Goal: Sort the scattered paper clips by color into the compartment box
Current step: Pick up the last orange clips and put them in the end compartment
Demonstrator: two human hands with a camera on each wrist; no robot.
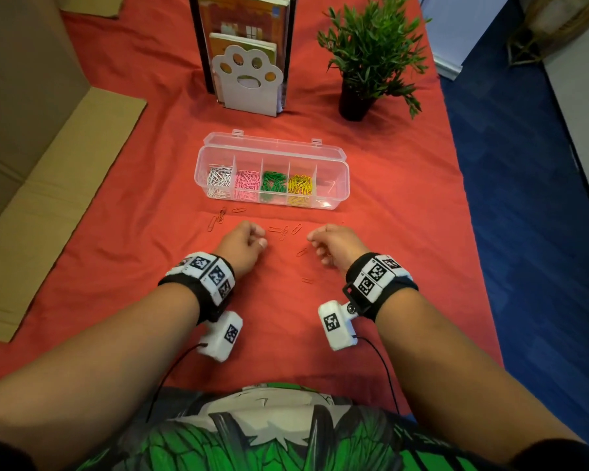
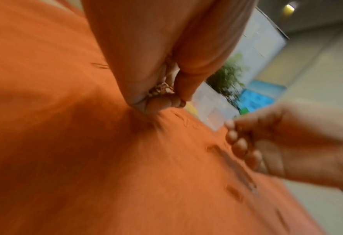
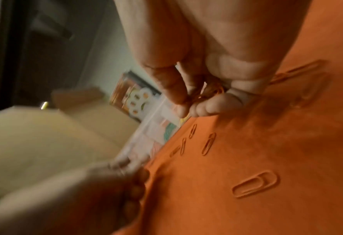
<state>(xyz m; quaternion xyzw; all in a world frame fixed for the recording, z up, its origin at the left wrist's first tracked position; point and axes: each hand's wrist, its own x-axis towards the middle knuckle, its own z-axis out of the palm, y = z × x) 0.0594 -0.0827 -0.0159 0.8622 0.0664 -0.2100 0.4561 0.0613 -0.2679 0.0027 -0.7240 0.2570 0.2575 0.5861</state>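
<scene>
Orange-red cloth (image 1: 150, 266) covers the worktop, with cardboard (image 1: 48, 164) along its left side, a book stand (image 1: 249, 62) and a potted plant (image 1: 371, 56) at the back. Nearer sits the clear compartment box (image 1: 340, 180), lid open: white, pink, green and yellow clips fill four cells from the left, while the rightmost cell looks nearly empty, perhaps one clip. Just in front of the box, the left hand (image 1: 244, 246) and right hand (image 1: 337, 246) hover low over the cloth, near each other but apart. Each has its fingers curled round a small bunch of orange clips (image 3: 208, 92), as the wrist views show. More orange paper clips (image 1: 283, 231) lie scattered between and to the left of the hands, hard to spot against the cloth.

Judging by this, the orange colour is the last in hand, mid-gathering. Next comes pinching up the flat loose clips without dropping those held, then emptying both hands into the right-end cell.
</scene>
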